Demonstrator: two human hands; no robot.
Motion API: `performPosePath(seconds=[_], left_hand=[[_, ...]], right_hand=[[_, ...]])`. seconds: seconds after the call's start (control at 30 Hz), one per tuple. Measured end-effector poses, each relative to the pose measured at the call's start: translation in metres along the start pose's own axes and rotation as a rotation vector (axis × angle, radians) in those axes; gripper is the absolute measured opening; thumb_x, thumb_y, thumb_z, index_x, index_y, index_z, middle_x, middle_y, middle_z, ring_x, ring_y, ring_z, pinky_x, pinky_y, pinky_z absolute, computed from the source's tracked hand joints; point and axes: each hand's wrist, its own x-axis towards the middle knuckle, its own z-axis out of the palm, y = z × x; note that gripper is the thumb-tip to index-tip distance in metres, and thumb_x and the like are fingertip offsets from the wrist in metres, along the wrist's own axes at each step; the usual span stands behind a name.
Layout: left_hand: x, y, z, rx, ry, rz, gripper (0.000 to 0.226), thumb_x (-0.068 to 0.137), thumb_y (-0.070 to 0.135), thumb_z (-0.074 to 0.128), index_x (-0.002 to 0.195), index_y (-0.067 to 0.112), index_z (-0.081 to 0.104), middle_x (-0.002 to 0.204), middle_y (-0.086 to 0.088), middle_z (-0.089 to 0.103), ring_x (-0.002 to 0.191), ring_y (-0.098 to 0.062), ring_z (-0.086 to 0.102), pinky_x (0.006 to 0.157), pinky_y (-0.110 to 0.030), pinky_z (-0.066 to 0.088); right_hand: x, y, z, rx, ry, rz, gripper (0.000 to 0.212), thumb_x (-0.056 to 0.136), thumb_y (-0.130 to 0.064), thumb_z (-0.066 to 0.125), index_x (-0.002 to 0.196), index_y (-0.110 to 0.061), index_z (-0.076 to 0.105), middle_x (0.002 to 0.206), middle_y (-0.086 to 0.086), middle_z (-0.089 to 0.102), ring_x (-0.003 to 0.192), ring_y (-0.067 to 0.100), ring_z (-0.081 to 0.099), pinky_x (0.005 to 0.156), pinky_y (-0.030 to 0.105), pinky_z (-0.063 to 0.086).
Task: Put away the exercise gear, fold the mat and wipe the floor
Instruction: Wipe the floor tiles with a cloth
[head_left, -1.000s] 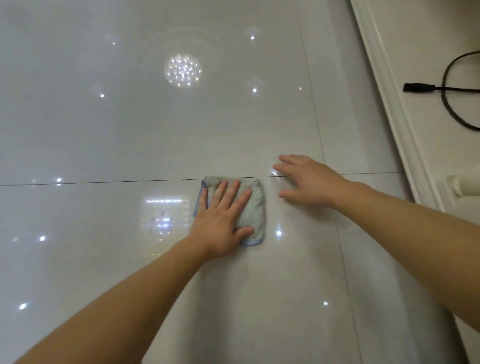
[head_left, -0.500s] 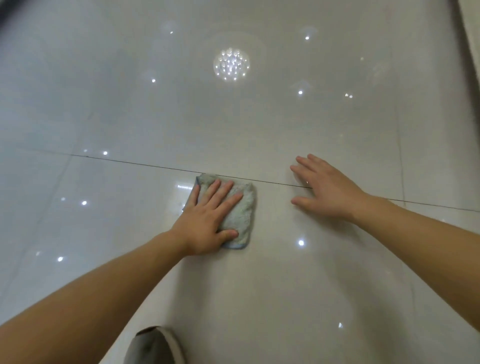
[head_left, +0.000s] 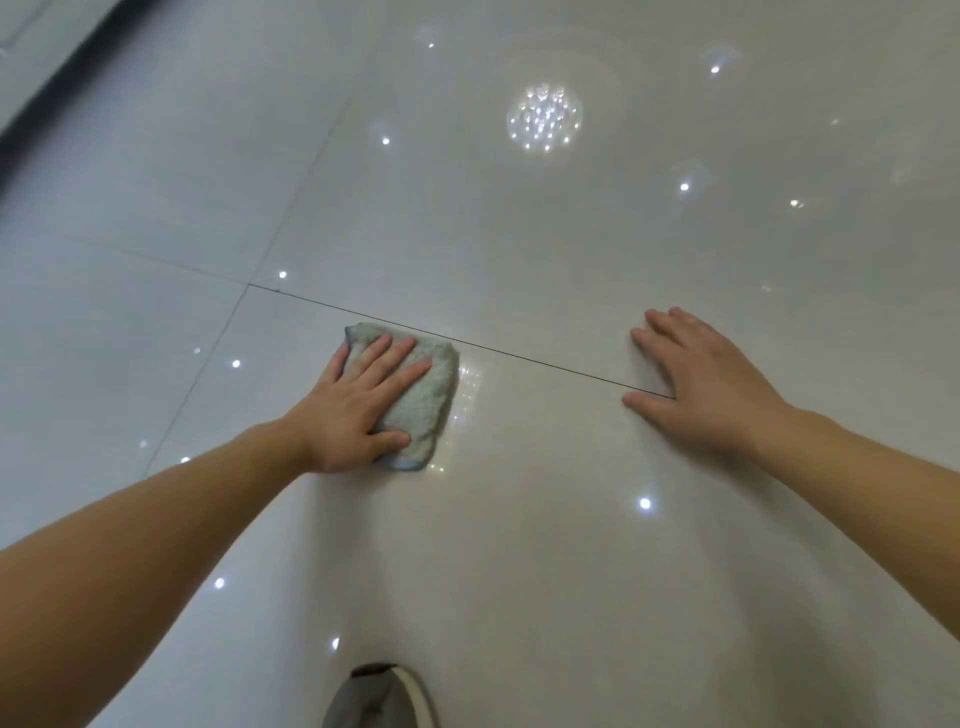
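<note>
The left grip (head_left: 358, 410) lies flat, fingers straight, pressing the folded cloth (head_left: 428, 410) onto the floor (head_left: 519, 571) just below the grout line (head_left: 524, 357). The right grip (head_left: 711, 395) is spread flat on the tile, holding nothing, well apart from the cloth. Even palm weight and overlapping strokes should wipe best.

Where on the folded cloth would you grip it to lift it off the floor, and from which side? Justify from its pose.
I'd pinch the cloth by its bare right edge, coming in low from the right. It lies flat on the floor, so only its thick folded edges offer purchase, and the left hand, pressed flat, covers its left part.
</note>
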Motion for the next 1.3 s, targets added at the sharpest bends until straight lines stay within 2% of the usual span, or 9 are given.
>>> performPosePath(seconds=[0.13, 0.27, 0.47, 0.57, 0.77, 0.97, 1.2, 1.3], left_hand=[[-0.008, -0.029, -0.002, -0.03, -0.01, -0.06, 0.093, 0.079, 0.074, 0.035, 0.157, 0.038, -0.001, 0.163, 0.013, -0.016, 0.147, -0.005, -0.02, 0.12, -0.047, -0.012], [-0.013, -0.045, -0.003, -0.063, -0.02, -0.128, 0.096, 0.076, 0.075, 0.033, 0.157, 0.037, 0.0, 0.164, 0.012, -0.014, 0.15, -0.011, -0.018, 0.121, -0.051, -0.011], [-0.021, -0.061, 0.002, -0.094, 0.0, -0.191, 0.097, 0.074, 0.075, 0.033, 0.156, 0.038, -0.002, 0.162, 0.015, -0.015, 0.15, -0.01, -0.018, 0.12, -0.05, -0.012], [-0.022, -0.058, 0.002, -0.13, 0.003, -0.222, 0.097, 0.072, 0.076, 0.033, 0.156, 0.04, 0.001, 0.16, 0.018, -0.015, 0.147, -0.007, -0.019, 0.119, -0.049, -0.014], [-0.034, -0.048, 0.001, -0.148, -0.03, -0.275, 0.1, 0.068, 0.077, 0.033, 0.156, 0.04, 0.004, 0.158, 0.021, -0.018, 0.15, -0.013, -0.016, 0.118, -0.05, -0.013], [-0.074, -0.044, 0.013, -0.153, -0.078, -0.28, 0.099, 0.07, 0.075, 0.038, 0.156, 0.04, 0.005, 0.158, 0.021, -0.021, 0.143, -0.002, -0.029, 0.119, -0.049, -0.012], [-0.138, -0.035, 0.031, -0.097, -0.122, -0.257, 0.098, 0.074, 0.07, 0.046, 0.157, 0.036, 0.007, 0.162, 0.017, -0.019, 0.148, -0.008, -0.025, 0.121, -0.054, -0.003], [-0.156, -0.031, 0.039, -0.072, -0.11, -0.243, 0.097, 0.077, 0.07, 0.048, 0.155, 0.043, -0.002, 0.164, 0.013, -0.016, 0.15, -0.011, -0.023, 0.121, -0.053, -0.003]], right_hand=[[0.014, -0.009, -0.001, -0.009, 0.003, -0.032, 0.076, 0.085, -0.052, 0.061, 0.149, -0.021, 0.034, 0.16, 0.002, 0.02, 0.149, 0.021, 0.012, 0.121, 0.035, 0.011], [0.028, -0.032, 0.001, 0.021, 0.031, -0.092, 0.072, 0.087, -0.047, 0.063, 0.148, -0.02, 0.037, 0.16, 0.0, 0.023, 0.148, 0.019, 0.014, 0.121, 0.034, 0.012], [0.035, -0.053, 0.013, -0.029, -0.085, -0.158, 0.077, 0.087, -0.055, 0.056, 0.152, -0.024, 0.026, 0.162, -0.002, 0.012, 0.15, 0.019, 0.004, 0.122, 0.037, 0.005], [0.036, -0.053, 0.014, -0.068, -0.102, -0.14, 0.077, 0.089, -0.055, 0.052, 0.153, -0.025, 0.021, 0.163, -0.002, 0.008, 0.15, 0.019, 0.001, 0.121, 0.037, 0.003], [0.032, -0.053, 0.019, -0.128, -0.116, -0.123, 0.075, 0.093, -0.057, 0.042, 0.155, -0.027, 0.011, 0.163, -0.005, -0.002, 0.15, 0.018, -0.005, 0.121, 0.039, 0.001], [0.031, -0.05, 0.02, -0.114, -0.108, -0.123, 0.075, 0.093, -0.059, 0.039, 0.155, -0.03, 0.008, 0.163, -0.008, -0.003, 0.15, 0.016, -0.006, 0.121, 0.038, 0.0], [0.033, -0.046, 0.023, -0.12, -0.084, -0.149, 0.075, 0.092, -0.061, 0.038, 0.154, -0.029, 0.012, 0.163, -0.006, 0.002, 0.15, 0.019, -0.002, 0.122, 0.04, 0.004], [0.034, -0.043, 0.025, -0.129, -0.08, -0.157, 0.075, 0.092, -0.06, 0.038, 0.154, -0.028, 0.013, 0.163, -0.005, 0.002, 0.15, 0.019, -0.002, 0.122, 0.04, 0.004]])
